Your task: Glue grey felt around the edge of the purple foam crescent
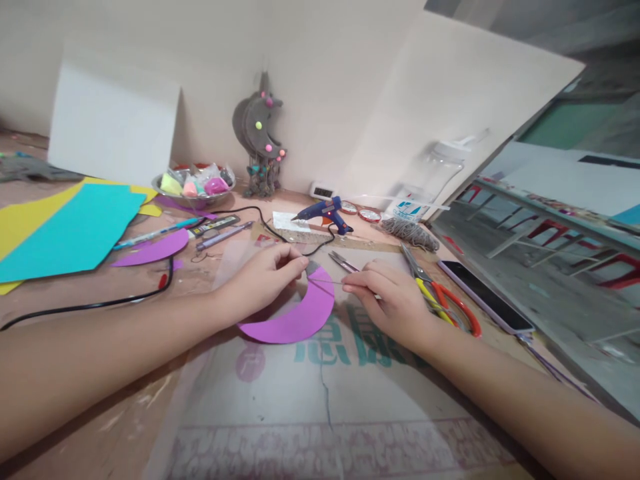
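Observation:
A purple paper crescent (pixel 300 317) lies on a sheet of printed cardboard (pixel 325 400) in front of me. My left hand (pixel 263 277) pinches the crescent's upper tip with closed fingers. My right hand (pixel 393 297) is closed in a pinch just right of that tip. A thin pale thread or wire (pixel 327 281) runs between the two hands; I cannot make out exactly what it is. Small grey scissors (pixel 343 261) lie just behind my right hand.
A blue glue gun (pixel 325 213) rests behind, its black cable (pixel 125 300) trailing left. Orange-yellow scissors (pixel 440 297) and a phone (pixel 485 297) lie at the right. Teal paper (pixel 70 230), yellow paper, pens, a bowl of clay (pixel 195 187) and a moon ornament (pixel 260 133) stand at the back left.

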Demonstrator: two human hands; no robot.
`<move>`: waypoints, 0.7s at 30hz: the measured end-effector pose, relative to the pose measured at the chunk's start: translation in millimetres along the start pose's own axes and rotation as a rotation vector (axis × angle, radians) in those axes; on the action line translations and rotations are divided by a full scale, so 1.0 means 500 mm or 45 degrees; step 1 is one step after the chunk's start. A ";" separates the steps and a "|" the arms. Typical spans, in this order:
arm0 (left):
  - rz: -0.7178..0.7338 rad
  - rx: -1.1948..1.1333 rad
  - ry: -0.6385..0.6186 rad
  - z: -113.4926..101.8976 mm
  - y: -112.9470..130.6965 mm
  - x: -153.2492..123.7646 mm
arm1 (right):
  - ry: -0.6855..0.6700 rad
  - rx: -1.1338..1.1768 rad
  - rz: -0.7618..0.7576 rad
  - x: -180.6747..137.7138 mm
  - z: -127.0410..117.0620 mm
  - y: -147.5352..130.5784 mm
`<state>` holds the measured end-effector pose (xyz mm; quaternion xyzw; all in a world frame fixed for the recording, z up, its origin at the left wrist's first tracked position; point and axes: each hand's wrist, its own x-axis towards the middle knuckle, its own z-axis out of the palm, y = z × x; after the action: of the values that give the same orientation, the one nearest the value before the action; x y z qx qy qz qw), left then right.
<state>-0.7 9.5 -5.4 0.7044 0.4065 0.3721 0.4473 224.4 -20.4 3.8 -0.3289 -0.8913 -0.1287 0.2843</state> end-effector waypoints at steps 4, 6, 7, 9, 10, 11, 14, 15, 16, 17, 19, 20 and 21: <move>0.015 0.040 -0.021 0.002 -0.004 -0.002 | -0.008 0.104 0.100 0.007 -0.004 -0.016; 0.028 0.095 -0.048 0.004 -0.003 -0.003 | -0.006 0.171 0.162 0.015 -0.006 -0.029; 0.038 0.123 -0.069 0.005 -0.002 -0.004 | 0.005 0.203 0.197 0.020 -0.006 -0.035; 0.056 0.172 -0.120 0.006 0.002 -0.007 | 0.046 0.262 0.282 0.029 -0.007 -0.045; 0.063 0.189 -0.142 0.006 0.004 -0.008 | 0.071 0.285 0.327 0.032 -0.008 -0.047; 0.068 0.198 -0.158 0.006 0.005 -0.009 | 0.095 0.304 0.373 0.034 -0.009 -0.048; 0.040 0.162 -0.151 0.005 0.007 -0.008 | 0.121 0.346 0.497 0.030 -0.010 -0.040; 0.024 0.128 -0.139 0.005 0.006 -0.007 | 0.104 0.357 0.525 0.026 -0.010 -0.035; 0.006 0.093 -0.129 0.004 0.005 -0.006 | 0.078 0.366 0.545 0.021 -0.009 -0.029; -0.009 0.060 -0.120 0.004 0.004 -0.005 | 0.049 0.374 0.556 0.017 -0.007 -0.022; -0.022 0.015 -0.108 0.003 0.002 -0.003 | -0.012 0.389 0.560 0.008 -0.002 -0.008; -0.020 0.004 -0.100 0.003 0.002 -0.003 | -0.042 0.399 0.559 0.005 0.002 -0.002; -0.016 -0.002 -0.096 0.003 0.003 -0.002 | -0.079 0.409 0.559 0.003 0.005 0.004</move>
<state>0.5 7.6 -4.7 0.7150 0.3936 0.3426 0.4653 223.6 -17.1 2.5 -0.4689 -0.8159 0.0891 0.3264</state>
